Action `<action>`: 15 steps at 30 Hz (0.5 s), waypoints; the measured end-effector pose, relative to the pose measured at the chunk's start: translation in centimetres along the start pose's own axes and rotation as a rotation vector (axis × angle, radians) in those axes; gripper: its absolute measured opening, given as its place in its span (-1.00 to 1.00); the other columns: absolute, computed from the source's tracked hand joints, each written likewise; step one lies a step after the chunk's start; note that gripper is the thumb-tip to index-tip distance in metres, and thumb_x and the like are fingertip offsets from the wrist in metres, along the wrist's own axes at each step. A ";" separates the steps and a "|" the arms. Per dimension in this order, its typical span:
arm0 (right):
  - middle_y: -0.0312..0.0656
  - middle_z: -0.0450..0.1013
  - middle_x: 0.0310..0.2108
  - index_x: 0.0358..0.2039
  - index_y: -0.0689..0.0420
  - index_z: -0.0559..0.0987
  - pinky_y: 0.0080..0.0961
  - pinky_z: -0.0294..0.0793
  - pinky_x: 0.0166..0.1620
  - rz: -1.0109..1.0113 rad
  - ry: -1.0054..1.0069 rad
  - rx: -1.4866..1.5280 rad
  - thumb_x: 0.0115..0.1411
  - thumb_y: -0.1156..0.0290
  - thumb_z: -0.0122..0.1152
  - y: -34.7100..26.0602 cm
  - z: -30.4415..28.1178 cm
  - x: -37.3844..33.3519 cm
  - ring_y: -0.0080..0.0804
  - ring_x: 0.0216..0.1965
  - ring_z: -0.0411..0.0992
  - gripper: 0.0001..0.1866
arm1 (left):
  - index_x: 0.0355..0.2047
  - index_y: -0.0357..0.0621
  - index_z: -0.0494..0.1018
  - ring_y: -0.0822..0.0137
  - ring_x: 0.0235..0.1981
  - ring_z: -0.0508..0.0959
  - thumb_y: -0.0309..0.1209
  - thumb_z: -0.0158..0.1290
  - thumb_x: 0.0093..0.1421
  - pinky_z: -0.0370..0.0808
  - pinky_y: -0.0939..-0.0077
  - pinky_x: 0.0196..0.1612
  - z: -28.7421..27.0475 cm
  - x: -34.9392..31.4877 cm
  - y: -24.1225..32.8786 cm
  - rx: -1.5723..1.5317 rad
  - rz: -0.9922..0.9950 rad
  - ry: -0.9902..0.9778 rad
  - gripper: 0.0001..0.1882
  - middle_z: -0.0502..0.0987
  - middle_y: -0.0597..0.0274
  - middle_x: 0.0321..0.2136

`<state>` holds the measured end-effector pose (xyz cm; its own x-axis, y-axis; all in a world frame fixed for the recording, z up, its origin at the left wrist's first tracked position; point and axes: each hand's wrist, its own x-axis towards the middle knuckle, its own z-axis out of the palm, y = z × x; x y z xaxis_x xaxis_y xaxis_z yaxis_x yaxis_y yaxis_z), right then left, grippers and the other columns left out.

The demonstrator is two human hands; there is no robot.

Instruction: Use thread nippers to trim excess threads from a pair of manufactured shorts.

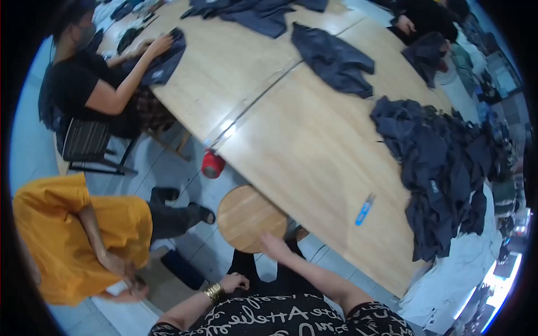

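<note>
My right hand (pixel 276 248) reaches forward over the near right edge of a round wooden stool seat (pixel 246 215). Its fingers look stretched out and slightly blurred; whether they touch the wood is hard to tell. My left hand (pixel 235 283) rests close to my body, in front of my dark trousers, with its fingers loosely curled and nothing seen in them. A gold bracelet (pixel 213 293) circles the left wrist. The stool stands beside the near edge of a long wooden table (pixel 280 162).
Blue thread snips (pixel 365 210) lie on the table. Dark garments are piled at the right (pixel 437 162), with another garment (pixel 336 61) farther back. A red container (pixel 212 164) hangs at the table edge. Co-workers sit at left (pixel 84 78) and stand in yellow (pixel 84 235).
</note>
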<state>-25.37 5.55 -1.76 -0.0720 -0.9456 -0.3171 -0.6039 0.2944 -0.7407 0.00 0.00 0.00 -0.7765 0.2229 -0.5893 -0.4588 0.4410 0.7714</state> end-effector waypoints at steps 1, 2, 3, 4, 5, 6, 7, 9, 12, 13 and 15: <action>0.02 0.36 -0.09 -0.14 0.14 0.43 -0.17 0.46 -0.17 0.088 -0.227 0.026 0.05 0.37 0.10 -0.8 -1.4 -2.4 -0.02 -0.14 0.41 -0.68 | -0.28 0.07 0.48 0.15 -0.17 0.53 -0.22 0.01 0.16 0.46 0.29 -0.19 -0.7 0.5 0.2 0.024 -0.135 -0.002 -0.83 0.57 0.20 -0.28; -0.05 0.38 -0.17 -0.22 0.12 0.47 -0.22 0.46 -0.18 -0.043 -0.252 0.030 0.04 0.39 0.10 -0.3 -2.4 -5.1 -0.06 -0.18 0.42 -0.75 | -0.28 0.07 0.47 0.08 -0.29 0.55 -0.24 0.01 0.15 0.46 0.23 -0.27 -2.1 1.4 1.5 -0.042 -0.212 0.047 -0.84 0.58 0.20 -0.34; -0.10 0.38 -0.26 -0.26 0.10 0.49 -0.27 0.46 -0.18 -0.061 -0.281 0.039 0.05 0.39 0.10 0.5 -3.3 -8.4 -0.11 -0.22 0.43 -0.79 | -0.26 0.04 0.46 0.12 -0.39 0.55 -0.25 0.00 0.18 0.46 0.27 -0.31 -0.8 3.0 2.7 -0.064 -0.330 0.096 -0.83 0.57 0.18 -0.41; -0.12 0.37 -0.29 -0.25 0.10 0.49 -0.29 0.46 -0.18 -0.083 -0.252 0.040 0.07 0.39 0.09 1.2 -5.7 -11.8 -0.16 -0.23 0.43 -0.79 | -0.27 -0.01 0.45 0.23 -0.42 0.53 -0.26 -0.01 0.20 0.44 0.37 -0.31 -0.1 4.8 5.1 -0.230 -0.360 0.238 -0.84 0.55 0.23 -0.44; -0.13 0.39 -0.31 -0.26 0.11 0.49 -0.32 0.45 -0.18 -0.166 -0.137 0.045 0.08 0.41 0.09 2.0 -7.6 -14.4 -0.19 -0.24 0.43 -0.81 | -0.28 -0.05 0.44 0.35 -0.45 0.51 -0.28 -0.02 0.22 0.43 0.47 -0.32 0.6 6.1 7.4 -0.402 -0.388 0.378 -0.84 0.53 0.29 -0.48; -0.13 0.40 -0.32 -0.26 0.12 0.49 -0.32 0.44 -0.18 -0.196 -0.061 0.011 0.08 0.42 0.09 2.0 -10.4 -16.3 -0.18 -0.24 0.43 -0.82 | -0.28 -0.05 0.44 0.35 -0.45 0.51 -0.28 -0.02 0.22 0.43 0.47 -0.32 0.2 7.2 10.2 -0.384 -0.362 0.369 -0.84 0.53 0.29 -0.48; -0.12 0.41 -0.33 -0.26 0.12 0.49 -0.33 0.43 -0.18 -0.229 0.019 -0.020 0.09 0.43 0.09 2.1 -12.5 -16.9 -0.18 -0.24 0.43 -0.82 | -0.29 -0.09 0.43 0.46 -0.44 0.45 -0.30 -0.03 0.23 0.39 0.56 -0.31 -1.1 7.7 12.2 -0.623 -0.152 0.271 -0.85 0.48 0.37 -0.48; -0.13 0.42 -0.33 -0.25 0.12 0.50 -0.34 0.43 -0.19 -0.210 0.130 0.054 0.09 0.43 0.09 2.7 -14.4 -17.2 -0.19 -0.24 0.43 -0.81 | -0.31 -0.13 0.41 0.58 -0.43 0.39 -0.33 -0.04 0.25 0.35 0.65 -0.31 -2.5 8.6 14.6 -0.832 0.070 0.156 -0.85 0.44 0.44 -0.49; -0.13 0.45 -0.32 -0.21 0.12 0.50 -0.35 0.44 -0.19 -0.114 0.111 0.207 0.09 0.41 0.11 3.7 -16.4 -18.3 -0.22 -0.25 0.44 -0.77 | -0.29 -0.16 0.43 0.62 -0.42 0.34 -0.37 -0.03 0.24 0.33 0.68 -0.30 -2.7 9.9 14.9 -0.598 -0.123 -0.007 -0.86 0.41 0.48 -0.48; -0.14 0.45 -0.31 -0.19 0.12 0.49 -0.34 0.44 -0.19 -0.010 -0.011 0.289 0.09 0.38 0.11 3.9 -16.1 -18.4 -0.23 -0.25 0.45 -0.75 | -0.29 -0.16 0.43 0.62 -0.42 0.34 -0.37 -0.03 0.24 0.33 0.68 -0.30 -2.9 10.9 14.6 -0.573 -0.126 -0.007 -0.86 0.41 0.48 -0.48; -0.16 0.47 -0.30 -0.15 0.10 0.49 -0.34 0.44 -0.18 0.004 -0.049 0.277 0.12 0.32 0.08 5.7 -14.8 -19.9 -0.26 -0.24 0.47 -0.71 | -0.30 -0.15 0.45 0.57 -0.46 0.35 -0.35 0.00 0.22 0.35 0.63 -0.33 -3.1 12.5 14.2 -0.330 -0.136 -0.016 -0.86 0.46 0.40 -0.50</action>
<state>-39.10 23.97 9.08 -0.0312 -0.9385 -0.3437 -0.3630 0.3311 -0.8710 -17.55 6.35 4.37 -0.6930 0.1967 -0.6936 -0.6744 0.1632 0.7201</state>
